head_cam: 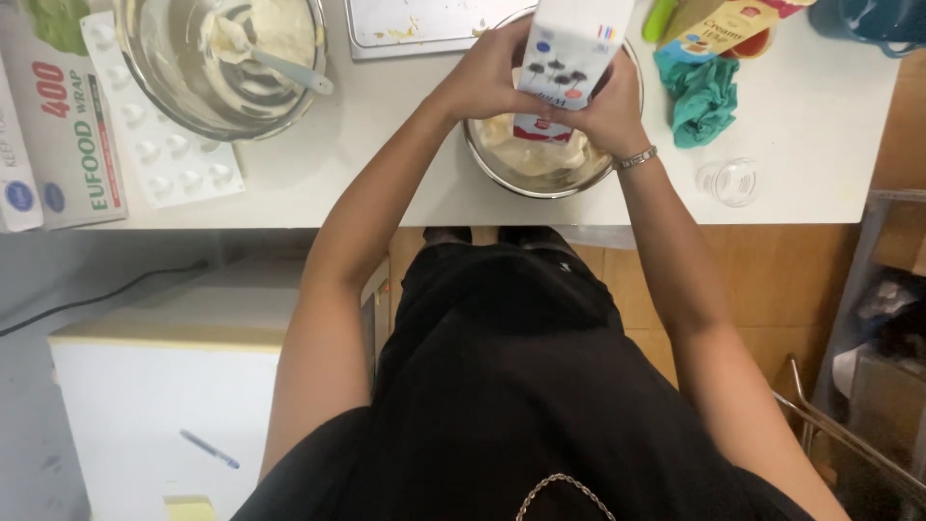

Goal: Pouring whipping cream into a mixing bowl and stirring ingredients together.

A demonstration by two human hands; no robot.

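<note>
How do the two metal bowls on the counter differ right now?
The near bowl sits under both hands, the left hand and right hand holding a white carton over it; the far bowl stands untouched. The far bowl has a spatula in it; none shows in the near bowl. Both hold pale cream mixture.

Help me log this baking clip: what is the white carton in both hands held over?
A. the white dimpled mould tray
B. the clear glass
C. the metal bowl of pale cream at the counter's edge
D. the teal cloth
C: the left hand and right hand grip the white carton directly above the metal bowl of pale cream at the counter's front edge.
</note>
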